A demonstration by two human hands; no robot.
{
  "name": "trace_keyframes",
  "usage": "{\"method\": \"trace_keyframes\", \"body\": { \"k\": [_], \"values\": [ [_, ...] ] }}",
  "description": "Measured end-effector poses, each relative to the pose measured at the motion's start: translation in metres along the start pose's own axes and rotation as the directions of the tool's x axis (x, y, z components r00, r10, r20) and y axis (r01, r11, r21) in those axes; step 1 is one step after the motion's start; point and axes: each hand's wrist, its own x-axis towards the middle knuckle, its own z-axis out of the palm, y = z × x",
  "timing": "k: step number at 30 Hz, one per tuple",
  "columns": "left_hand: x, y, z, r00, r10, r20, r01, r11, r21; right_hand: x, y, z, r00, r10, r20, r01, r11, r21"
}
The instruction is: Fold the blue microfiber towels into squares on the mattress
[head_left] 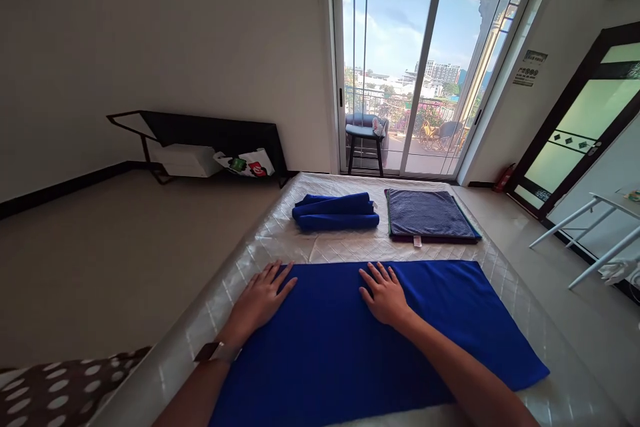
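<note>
A wide, flat, bright blue cloth (325, 347) was spread out on the shiny white quilted mattress (210, 307). Its far left corner was touched by the left hand (265, 292), which was laid flat with its fingers spread apart. Its far edge was touched near the middle by the right hand (384, 295), laid open and flat too. Past it, a bundle of blue cloth rolls (335, 212) was set beside a flat pile of cloths (445, 240) topped by a fuzzy grey towel (425, 212).
</note>
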Motion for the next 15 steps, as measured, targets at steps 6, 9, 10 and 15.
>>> {"method": "trace_keyframes", "body": {
  "k": [6,9,10,15],
  "values": [
    [-0.002,0.002,0.002,1.0,-0.028,-0.01,0.028,0.998,-0.05,-0.036,0.086,-0.034,0.969,0.246,-0.006,-0.245,0.958,-0.147],
    [-0.002,0.0,0.003,0.999,-0.021,-0.03,0.019,0.998,-0.054,-0.06,0.145,-0.056,0.9,0.432,-0.065,-0.434,0.868,-0.24],
    [-0.002,-0.001,0.003,0.999,-0.007,-0.04,0.005,0.999,-0.054,-0.068,0.163,-0.062,0.867,0.491,-0.086,-0.495,0.83,-0.256],
    [-0.002,-0.001,0.002,0.998,-0.001,-0.06,-0.003,0.998,-0.06,-0.088,0.208,-0.071,0.782,0.606,-0.147,-0.622,0.745,-0.24]
  ]
}}
